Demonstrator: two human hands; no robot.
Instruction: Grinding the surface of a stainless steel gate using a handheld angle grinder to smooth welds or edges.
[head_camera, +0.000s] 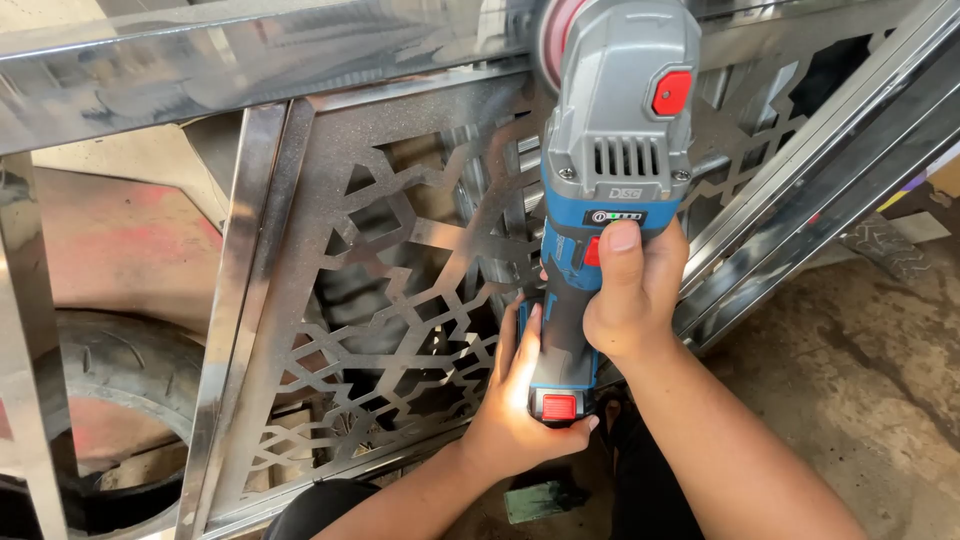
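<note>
The stained, dusty concrete floor (860, 370) carries a polished steel frame with a cut-out patterned panel (380, 300), a black rubber tyre (110, 370) at left, and a small green block (545, 500).

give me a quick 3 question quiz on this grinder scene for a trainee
1. True or false: both hands grip the angle grinder.
2. Which hand cups the battery end with the red catch? A) left hand B) right hand
3. What does the grinder's disc meet at the top of the view?

Key: 1. True. 2. A. 3. The shiny steel bar of the frame above the cut-pattern panel.
</note>
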